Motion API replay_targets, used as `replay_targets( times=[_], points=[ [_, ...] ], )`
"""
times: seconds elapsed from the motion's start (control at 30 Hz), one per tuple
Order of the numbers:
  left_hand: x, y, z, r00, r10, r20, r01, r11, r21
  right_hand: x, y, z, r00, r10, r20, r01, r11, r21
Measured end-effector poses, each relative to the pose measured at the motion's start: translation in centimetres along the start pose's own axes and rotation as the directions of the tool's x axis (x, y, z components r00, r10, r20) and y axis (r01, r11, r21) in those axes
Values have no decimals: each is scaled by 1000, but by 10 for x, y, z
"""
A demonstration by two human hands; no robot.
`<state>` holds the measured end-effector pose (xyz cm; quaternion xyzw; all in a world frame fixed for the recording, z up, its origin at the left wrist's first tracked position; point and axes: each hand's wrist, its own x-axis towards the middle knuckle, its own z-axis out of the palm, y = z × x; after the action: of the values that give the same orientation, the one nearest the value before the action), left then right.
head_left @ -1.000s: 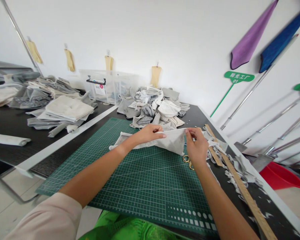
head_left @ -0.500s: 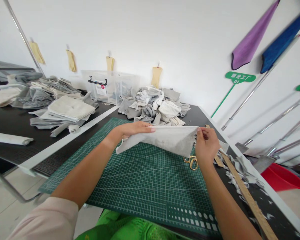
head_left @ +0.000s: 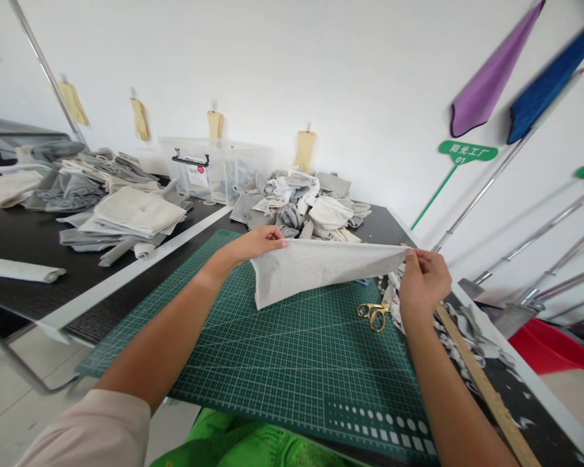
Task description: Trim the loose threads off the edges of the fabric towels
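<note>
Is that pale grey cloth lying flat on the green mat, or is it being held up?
Held up: the pale grey cloth is stretched between the person's left hand and right hand, above the green cutting mat.

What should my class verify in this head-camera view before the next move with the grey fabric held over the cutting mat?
Left hand pinching the pale grey fabric: ok, it grips one end between thumb and fingers.
Right hand holding the fabric: ok, it grips the opposite end.
Fabric's hanging corner clear of the green cutting mat: cannot tell from this angle.
Gold scissors near the right hand: ok, their handles lie on the mat beside it.
Scissor blades visible: not ok, they are hidden among the scraps.
Wooden ruler on the mat: not ok, it lies off the mat to the right.
</note>
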<state>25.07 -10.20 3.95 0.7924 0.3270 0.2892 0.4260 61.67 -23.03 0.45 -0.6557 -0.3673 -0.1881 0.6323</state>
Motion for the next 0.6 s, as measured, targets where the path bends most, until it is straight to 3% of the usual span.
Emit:
replay_targets(
  times=[0.17,0.37,0.6],
  points=[
    [-5,1,-14,996,-21,82,24,999,-34,4,9,0,1000,11,-16,-12,1000,-19],
    [-9,-13,-32,985,-99,143,101,995,-2,12,19,-3,996,52,-67,-55,998,-36],
    [-6,-25,-40,994,-110,-2,110,993,-47,15,30,-2,995,65,-77,-67,997,-24]
  ],
)
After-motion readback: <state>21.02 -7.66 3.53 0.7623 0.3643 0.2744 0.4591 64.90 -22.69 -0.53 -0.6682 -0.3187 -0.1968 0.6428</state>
